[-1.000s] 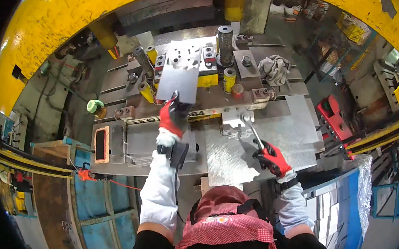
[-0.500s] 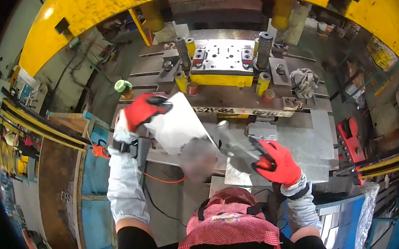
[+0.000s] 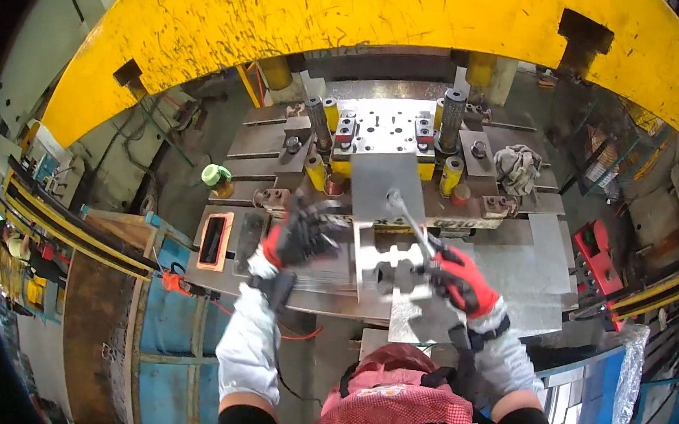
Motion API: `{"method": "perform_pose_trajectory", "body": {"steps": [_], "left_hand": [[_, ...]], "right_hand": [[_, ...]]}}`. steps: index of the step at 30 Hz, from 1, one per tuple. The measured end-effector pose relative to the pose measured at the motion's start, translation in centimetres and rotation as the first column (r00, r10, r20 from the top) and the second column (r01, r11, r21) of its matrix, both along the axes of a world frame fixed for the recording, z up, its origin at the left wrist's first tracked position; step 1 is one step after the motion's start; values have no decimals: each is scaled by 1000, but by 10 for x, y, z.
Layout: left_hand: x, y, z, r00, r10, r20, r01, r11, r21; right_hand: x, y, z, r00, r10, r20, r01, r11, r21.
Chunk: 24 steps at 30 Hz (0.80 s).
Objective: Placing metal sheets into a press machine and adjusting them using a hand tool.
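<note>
— Now, entry on the work in hand: what does each hand hold?

— One flat grey metal sheet lies on the lower die, in front of the drilled die block. One slim metal rod tool reaches it, its tip resting on the sheet's near right part. The right hand, in a red and black glove, is closed in a fist round the rod's near end.

— And the other hand?

— The left hand, gloved the same, is blurred; its fingers look curled, near or over a stack of thin sheets on the press table. Whether it pinches one cannot be told.

— Anything between the two hands?

— One punched piece, pale metal with notched cut-outs, lying just in front of the sheet and touching the rod's line.

— Count the parts around the die.

— Two dark guide posts stand upright, one at each side of the block. Four yellow cylinders are visible: two left, two right. One grey rag is bunched on the right of the bed. One green cup sits at the left edge.

— Farther out?

— One orange-rimmed tray on the table's left end, one red device at the right, and the yellow press frame arching over all.
</note>
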<state>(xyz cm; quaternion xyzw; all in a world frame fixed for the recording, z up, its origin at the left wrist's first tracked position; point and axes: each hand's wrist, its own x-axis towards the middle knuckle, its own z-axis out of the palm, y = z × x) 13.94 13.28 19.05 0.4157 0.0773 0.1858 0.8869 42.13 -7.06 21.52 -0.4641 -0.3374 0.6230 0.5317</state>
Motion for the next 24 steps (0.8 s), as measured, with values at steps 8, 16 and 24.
{"method": "perform_pose_trajectory", "body": {"steps": [8,16,24], "left_hand": [[103,-54,-72,952,265,155,-207,927,-314],[128,-47,-66,870,471,143,-426,866,-260],[114,-43,-72,862,502,70,-481,769,420]], "right_hand": [[29,127,-26,990,69,121,-93,975,202],[51,149,-27,631,-383,675,-483,487,728],[20,57,-51,907,-420,44,407,897,171]]}}
